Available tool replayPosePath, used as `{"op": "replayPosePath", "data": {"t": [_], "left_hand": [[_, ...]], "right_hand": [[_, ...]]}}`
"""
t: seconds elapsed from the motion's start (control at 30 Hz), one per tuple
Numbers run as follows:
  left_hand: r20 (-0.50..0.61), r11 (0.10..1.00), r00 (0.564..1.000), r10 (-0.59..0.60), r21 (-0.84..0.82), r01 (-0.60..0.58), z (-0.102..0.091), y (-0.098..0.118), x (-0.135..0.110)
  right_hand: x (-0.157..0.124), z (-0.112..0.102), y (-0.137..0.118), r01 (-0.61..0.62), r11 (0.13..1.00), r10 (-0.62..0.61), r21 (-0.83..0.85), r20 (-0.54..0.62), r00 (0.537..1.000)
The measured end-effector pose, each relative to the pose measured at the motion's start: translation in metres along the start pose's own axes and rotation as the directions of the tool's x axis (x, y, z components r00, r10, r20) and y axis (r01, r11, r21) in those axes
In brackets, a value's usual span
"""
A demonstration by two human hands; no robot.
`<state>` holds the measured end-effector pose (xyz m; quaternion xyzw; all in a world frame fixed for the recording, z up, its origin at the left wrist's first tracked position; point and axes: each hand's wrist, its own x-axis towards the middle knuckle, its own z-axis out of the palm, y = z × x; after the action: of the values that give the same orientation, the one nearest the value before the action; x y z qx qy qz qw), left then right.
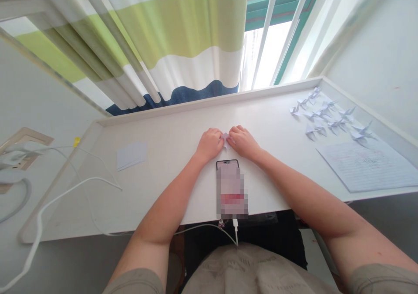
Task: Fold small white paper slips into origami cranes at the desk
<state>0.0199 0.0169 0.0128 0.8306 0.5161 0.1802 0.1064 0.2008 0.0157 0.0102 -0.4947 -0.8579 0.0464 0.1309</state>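
If either pinch slips: the small folded paper could twist and crease off-line; likely cause would be uneven pull between left hand and right hand.
Tear risk: real, I'd judge, if both pull apart hard; piece is small and looks thin.
Phone: flat on the white surface, bottom end at the near edge, charging cable attached; an arm snagging the cable could drag it off.
Left hand: fingers curled in, gripping the paper's left side.
Right hand: likewise curled, gripping the right side of the same piece.
Paper position: between the hands, just beyond the phone's top edge.
Folded figures: grouped at far right near the written sheet, well apart from the hands; low knock risk.
Paper view: fingers hide most of it, so the exact fold is hard to read.
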Motion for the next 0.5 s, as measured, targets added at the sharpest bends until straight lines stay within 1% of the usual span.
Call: {"op": "replayPosePath", "data": {"t": [0.07, 0.17, 0.37, 0.5], "left_hand": [[0.006, 0.999, 1.0, -0.02, 0.026, 0.02, -0.002, 0.002, 0.0], [0.044, 0.996, 0.999, -0.026, 0.084, 0.022, -0.007, 0.004, 0.002], [0.155, 0.959, 0.988, 0.012, 0.278, -0.056, -0.017, 0.011, 0.005], [0.158, 0.929, 0.987, -0.002, 0.365, -0.056, -0.019, 0.016, 0.006]], "right_hand": [[0.0, 0.002, -0.001, -0.013, 1.0, 0.013, -0.01, -0.016, 1.0], [0.0, 0.003, -0.001, -0.021, 1.0, 0.021, -0.004, -0.015, 1.0], [0.0, 0.002, 0.002, 0.014, 1.0, -0.014, 0.027, -0.001, 1.0], [0.0, 0.002, 0.002, -0.009, 0.997, 0.01, 0.077, -0.018, 1.0]]}}
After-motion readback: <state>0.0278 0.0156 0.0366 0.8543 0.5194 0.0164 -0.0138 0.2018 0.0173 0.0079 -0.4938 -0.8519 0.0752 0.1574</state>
